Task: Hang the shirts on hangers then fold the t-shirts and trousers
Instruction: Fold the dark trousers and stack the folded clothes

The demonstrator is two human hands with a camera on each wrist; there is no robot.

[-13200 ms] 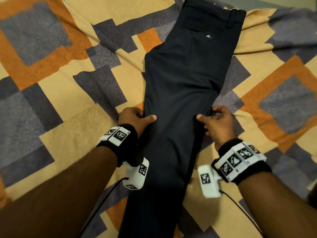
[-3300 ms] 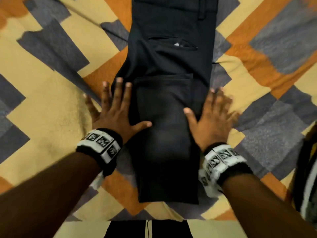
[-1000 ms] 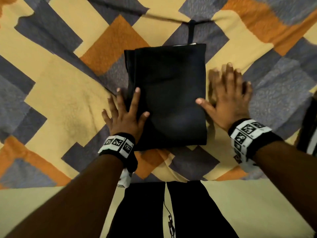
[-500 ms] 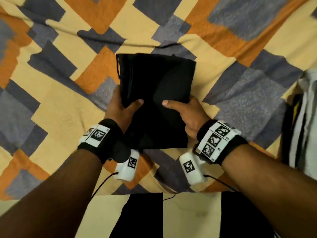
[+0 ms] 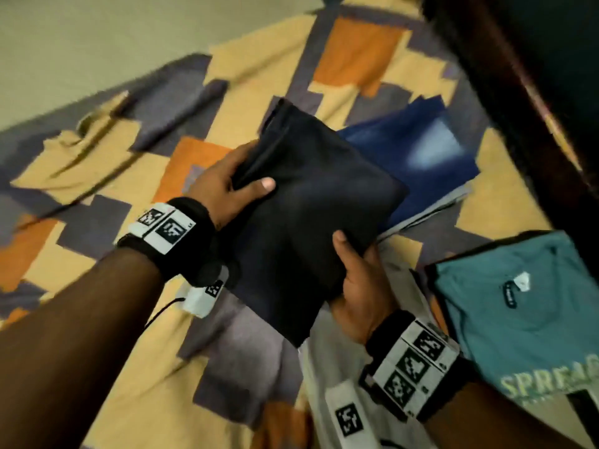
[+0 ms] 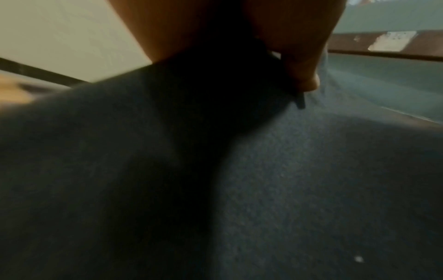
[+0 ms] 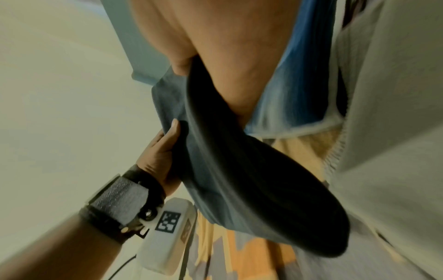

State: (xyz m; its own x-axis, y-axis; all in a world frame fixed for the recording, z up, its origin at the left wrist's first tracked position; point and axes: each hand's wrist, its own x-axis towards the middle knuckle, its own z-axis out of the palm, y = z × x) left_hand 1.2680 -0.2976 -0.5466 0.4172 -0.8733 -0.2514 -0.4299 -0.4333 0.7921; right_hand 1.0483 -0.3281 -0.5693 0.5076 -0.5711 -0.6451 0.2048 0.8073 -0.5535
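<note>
The folded black trousers (image 5: pixel 311 215) are lifted off the bedspread (image 5: pixel 97 150), a thick dark bundle. My left hand (image 5: pixel 227 186) grips their left edge, thumb on top and fingers underneath. My right hand (image 5: pixel 356 273) holds the near right edge the same way. The bundle hangs over folded blue jeans (image 5: pixel 421 147) that lie on the bed. In the right wrist view the black trousers (image 7: pixel 251 170) sag between both hands, with the left hand (image 7: pixel 160 149) curled round their side. The left wrist view is filled by the dark trousers (image 6: pixel 239 170).
A folded teal t-shirt (image 5: pixel 525 306) with pale lettering lies at the right. A pale garment (image 5: pixel 337 377) lies under my right wrist. A dark wooden bed frame (image 5: pixel 518 92) runs along the upper right. Floor (image 5: pixel 97 37) shows beyond the bed at upper left.
The trousers went from laid out, to folded, to picked up. In the last half second both hands carried the bundle to the right, over the blue jeans, and the view swung that way.
</note>
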